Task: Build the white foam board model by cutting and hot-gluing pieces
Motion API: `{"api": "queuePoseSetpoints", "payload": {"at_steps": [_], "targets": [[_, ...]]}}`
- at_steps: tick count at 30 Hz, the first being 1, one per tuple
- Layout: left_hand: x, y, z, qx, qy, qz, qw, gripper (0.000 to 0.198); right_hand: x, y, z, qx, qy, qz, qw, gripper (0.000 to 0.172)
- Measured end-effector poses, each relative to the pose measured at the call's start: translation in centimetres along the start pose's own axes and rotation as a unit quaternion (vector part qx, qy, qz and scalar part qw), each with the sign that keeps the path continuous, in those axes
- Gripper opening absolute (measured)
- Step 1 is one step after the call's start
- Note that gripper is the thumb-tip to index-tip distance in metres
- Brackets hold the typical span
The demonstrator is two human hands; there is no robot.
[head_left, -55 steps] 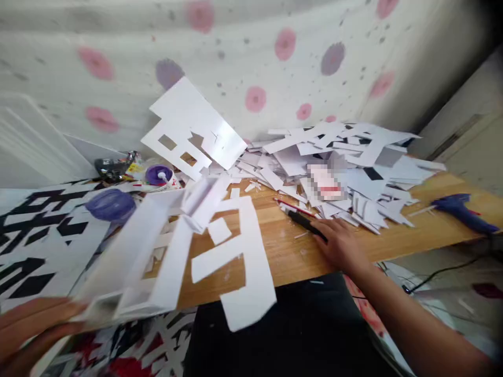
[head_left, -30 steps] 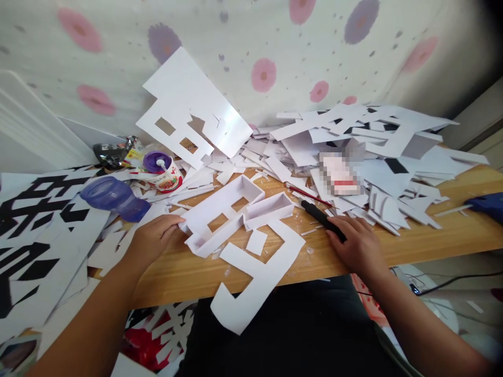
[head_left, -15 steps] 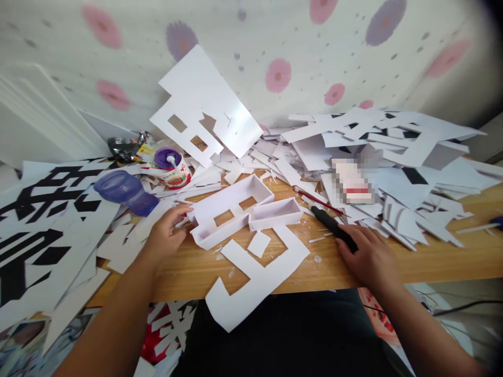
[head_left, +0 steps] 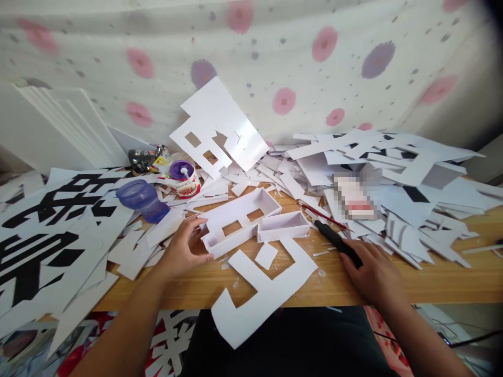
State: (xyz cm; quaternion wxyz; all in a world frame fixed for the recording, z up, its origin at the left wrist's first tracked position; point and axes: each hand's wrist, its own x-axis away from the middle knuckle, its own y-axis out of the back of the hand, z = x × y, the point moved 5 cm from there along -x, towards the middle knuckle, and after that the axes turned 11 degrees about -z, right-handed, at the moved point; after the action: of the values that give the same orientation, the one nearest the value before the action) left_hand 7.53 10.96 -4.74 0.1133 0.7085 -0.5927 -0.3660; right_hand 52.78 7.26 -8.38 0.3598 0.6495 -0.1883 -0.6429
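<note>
A white foam-board character with raised walls lies on the wooden table. My left hand rests against its left end, thumb and fingers curled around the corner. In front of it lies a flat white cut-out shape that hangs over the table's front edge. My right hand is closed over the near end of a black-handled cutter, which lies flat on the table pointing away to the left.
A heap of white board offcuts covers the table's back right. A cut sheet leans on the flowered wall. A purple bottle, a purple-lidded cup and black-lettered sheets sit at left.
The walled character came down from mid-air onto the table. My left hand has slid along to its left corner. My right hand stays on the cutter.
</note>
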Motion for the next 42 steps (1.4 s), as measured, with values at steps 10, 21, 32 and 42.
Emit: {"api": "queuePoseSetpoints", "payload": {"at_steps": [10, 21, 32, 42], "targets": [[-1.0, -1.6, 0.7, 0.099, -0.012, 0.076, 0.992, 0.067, -0.2, 0.0, -0.1, -0.025, -0.017, -0.006, 1.0, 0.032], [-6.2, -2.5, 2.2, 0.082, 0.035, 0.089, 0.992, 0.067, 0.0, -0.3, -0.4, -0.033, -0.031, -0.003, 0.999, 0.031], [-4.8, 2.3, 3.4, 0.08, 0.055, -0.211, 0.973, 0.04, -0.4, 0.7, 1.0, -0.054, 0.041, -0.006, 0.998, 0.021], [-1.8, 4.9, 6.0, -0.106, 0.076, -0.287, 0.949, 0.019, 0.5, -0.3, 0.0, -0.024, 0.037, -0.02, 0.999, 0.034]]}}
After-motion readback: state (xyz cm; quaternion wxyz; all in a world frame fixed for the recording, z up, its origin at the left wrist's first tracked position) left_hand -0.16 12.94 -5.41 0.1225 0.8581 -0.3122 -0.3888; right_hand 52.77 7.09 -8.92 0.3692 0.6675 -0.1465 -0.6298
